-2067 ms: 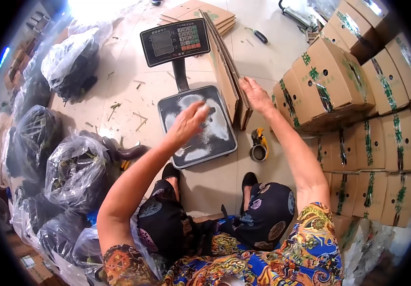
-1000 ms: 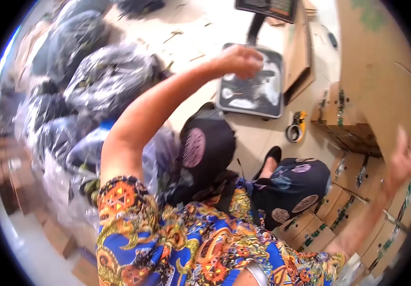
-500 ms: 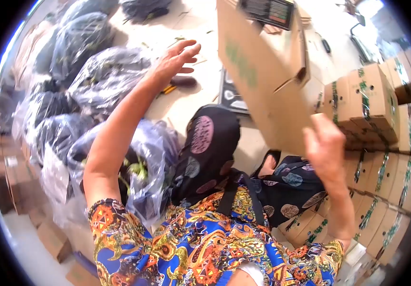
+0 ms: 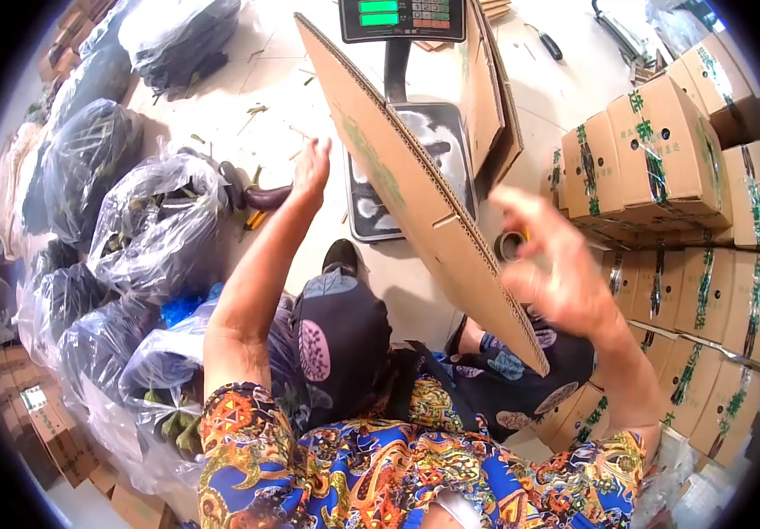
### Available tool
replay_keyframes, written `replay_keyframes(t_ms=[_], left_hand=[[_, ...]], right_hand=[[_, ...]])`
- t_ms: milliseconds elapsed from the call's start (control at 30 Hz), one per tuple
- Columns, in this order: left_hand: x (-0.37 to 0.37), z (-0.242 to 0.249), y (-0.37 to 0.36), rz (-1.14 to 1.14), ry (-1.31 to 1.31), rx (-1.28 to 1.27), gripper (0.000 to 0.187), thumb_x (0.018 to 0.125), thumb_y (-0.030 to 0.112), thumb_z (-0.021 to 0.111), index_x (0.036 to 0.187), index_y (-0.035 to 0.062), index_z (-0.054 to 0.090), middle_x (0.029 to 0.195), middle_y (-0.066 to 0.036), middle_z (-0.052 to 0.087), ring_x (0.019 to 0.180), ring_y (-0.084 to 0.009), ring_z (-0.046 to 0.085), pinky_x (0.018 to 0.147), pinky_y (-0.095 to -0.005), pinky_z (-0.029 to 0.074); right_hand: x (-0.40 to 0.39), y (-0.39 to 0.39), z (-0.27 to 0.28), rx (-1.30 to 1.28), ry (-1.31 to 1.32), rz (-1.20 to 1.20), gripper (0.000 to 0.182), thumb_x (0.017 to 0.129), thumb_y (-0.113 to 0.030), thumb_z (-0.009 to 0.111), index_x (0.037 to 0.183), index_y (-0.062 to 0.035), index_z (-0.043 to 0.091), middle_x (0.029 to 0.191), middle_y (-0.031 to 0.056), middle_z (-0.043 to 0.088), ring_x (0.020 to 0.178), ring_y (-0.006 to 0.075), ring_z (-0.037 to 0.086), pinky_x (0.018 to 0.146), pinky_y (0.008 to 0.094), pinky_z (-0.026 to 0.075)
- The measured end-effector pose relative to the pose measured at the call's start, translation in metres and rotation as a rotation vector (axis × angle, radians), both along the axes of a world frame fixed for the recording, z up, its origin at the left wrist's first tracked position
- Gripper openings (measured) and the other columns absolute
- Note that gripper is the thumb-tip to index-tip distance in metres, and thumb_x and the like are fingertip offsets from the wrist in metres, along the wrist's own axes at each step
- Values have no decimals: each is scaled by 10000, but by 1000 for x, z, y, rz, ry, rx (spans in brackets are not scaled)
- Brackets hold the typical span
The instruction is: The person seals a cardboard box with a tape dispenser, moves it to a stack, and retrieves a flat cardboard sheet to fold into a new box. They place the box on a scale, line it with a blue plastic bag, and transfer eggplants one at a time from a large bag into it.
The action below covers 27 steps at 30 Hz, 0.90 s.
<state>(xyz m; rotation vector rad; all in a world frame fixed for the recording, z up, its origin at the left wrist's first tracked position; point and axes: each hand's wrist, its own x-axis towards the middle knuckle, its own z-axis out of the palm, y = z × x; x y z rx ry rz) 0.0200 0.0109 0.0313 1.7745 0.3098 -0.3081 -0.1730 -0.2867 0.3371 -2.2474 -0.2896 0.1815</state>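
Note:
A flattened cardboard box (image 4: 424, 212) stands tilted on edge between my hands, in front of my knees. My right hand (image 4: 565, 273) is just to its right, fingers apart and curved, the thumb close to the board's edge; whether it touches cannot be seen. To the left of the board, my left hand (image 4: 312, 169) reaches forward with fingers stretched out and nothing in it. An eggplant (image 4: 267, 197) lies on the floor beside my left wrist. Behind the board is a platform scale (image 4: 371, 207), partly covered by it, its lit display (image 4: 404, 19) at the top.
Clear plastic bags of dark produce (image 4: 164, 216) crowd the left side. On the right, cartons bound with green printed tape (image 4: 662, 167) are stacked. More folded cardboard (image 4: 490, 97) stands behind the scale. A tape roll (image 4: 510, 245) and a black-handled tool (image 4: 549, 44) are also visible.
My right hand has opened off the cardboard's edge and moved forward and left. The board has turned to a more edge-on angle. My left hand has lowered. The view has shifted.

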Motion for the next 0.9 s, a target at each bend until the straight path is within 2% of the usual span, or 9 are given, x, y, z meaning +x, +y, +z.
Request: replay_keyframes(t_ms=[100,167,233,300,433,467,733,833,900], left_hand=[[-39,-34,-10,-90,136,394,869,843,433,670,1458,-12,248,1378,-260,440,1257,-343,456,1015,-401,389],[-48,-64,-14,-64,255,48,918,843,415,681,1485,11,163,1357,-279,443,1245,-322,461,991,-404,414],[-49,-108,-19,-127,223,-5,904,848,356,697,1486,24,150,1327,-258,464,1193,-308,501,928,-395,462],[-60,-107,-26,-148,92,-401,803,865,190,689,1465,50,174,1283,-159,493,1098,-250,558,855,-363,519],[-71,-83,-26,-172,189,-566,818,844,151,688,1465,57,166,1296,-164,481,1142,-249,525,909,-359,491],[-77,-72,-31,-153,203,-578,835,829,142,696,1469,56,166,1308,-164,475,1163,-251,510,941,-363,469],[-132,-61,-29,-234,252,-588,935,793,192,724,1490,48,117,1377,-179,408,1258,-256,421,1033,-386,390],[-166,-72,-22,-262,271,-506,917,805,194,725,1475,10,125,1378,-178,404,1263,-260,411,1059,-381,353],[-177,-110,-8,-582,227,143,1010,792,285,748,1483,-19,76,1439,-191,339,1308,-267,366,1074,-369,329]], right_hand=[[48,-12,-30,-239,-247,-357,787,793,-480,710,1361,-21,416,1299,243,502,1180,387,510,967,451,446],[84,-24,-59,-488,-474,-386,859,772,-545,699,1367,-2,399,1302,271,492,1191,390,507,954,453,457],[116,-36,-82,-606,-503,-461,934,737,-602,699,1368,12,388,1293,289,497,1176,391,524,923,451,480],[138,-34,-90,-596,-360,-455,850,752,-540,685,1341,16,425,1192,303,559,1097,409,572,907,456,489],[177,-54,-111,-602,-61,-384,561,776,-335,604,1212,12,537,920,299,650,877,436,648,846,475,520],[173,-51,-107,-630,-175,-433,398,762,-222,523,1089,-5,587,814,289,649,792,436,654,801,486,531],[129,-113,-124,-738,-308,-457,347,827,-161,487,1152,-53,545,801,272,641,788,448,633,734,496,517],[103,-115,-123,-648,-349,-435,375,835,-121,528,1202,-45,524,874,268,640,821,445,624,743,497,504],[90,-122,-132,-649,-340,-464,406,839,-96,567,1241,-55,540,959,241,650,873,422,629,764,458,510]])
